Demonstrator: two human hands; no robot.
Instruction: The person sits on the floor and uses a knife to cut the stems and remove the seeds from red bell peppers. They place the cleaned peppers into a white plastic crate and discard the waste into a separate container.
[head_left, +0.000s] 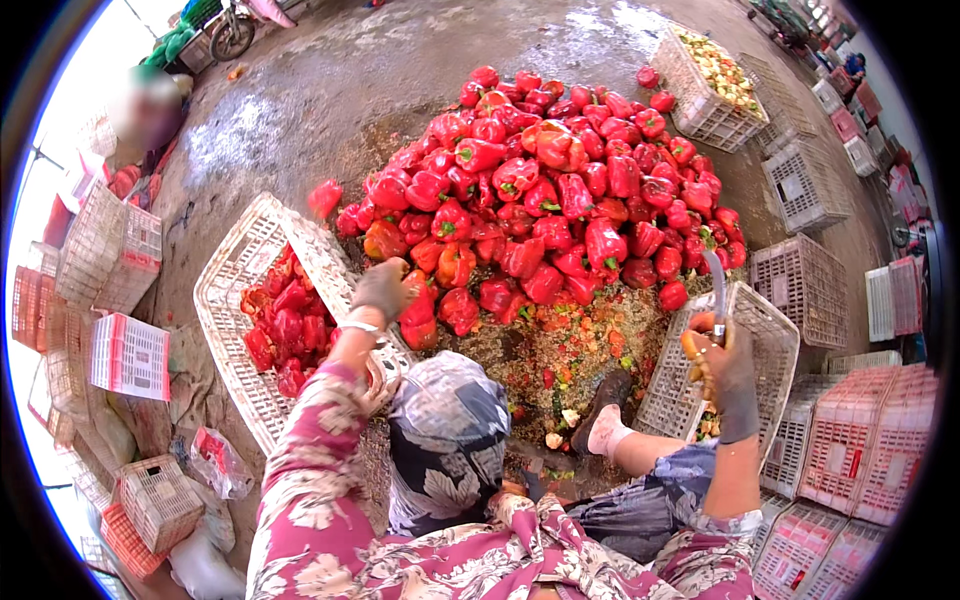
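My left hand (381, 291), in a grey glove and blurred, reaches over the near rim of a white plastic crate (225, 341), its fingers apart beside the heap's edge. I see nothing held in it. Red bell peppers (517, 176) are heaped on the floor before me. Hollowed-looking red peppers (289, 319) lie inside the crate. One blurred red pepper (325, 198) shows just beyond its far rim. My right hand (727, 367), also gloved, grips a knife (718, 289) with its curved blade pointing up. Below that hand stands another crate (671, 390) with pepper scraps in it.
Pepper seeds and scraps (570, 360) litter the floor between my legs and the heap. A crate of pepper cores (709, 82) stands at the far right. Stacked crates (862, 442) line the right side, more crates (131, 352) the left. A blurred person (146, 109) is at far left.
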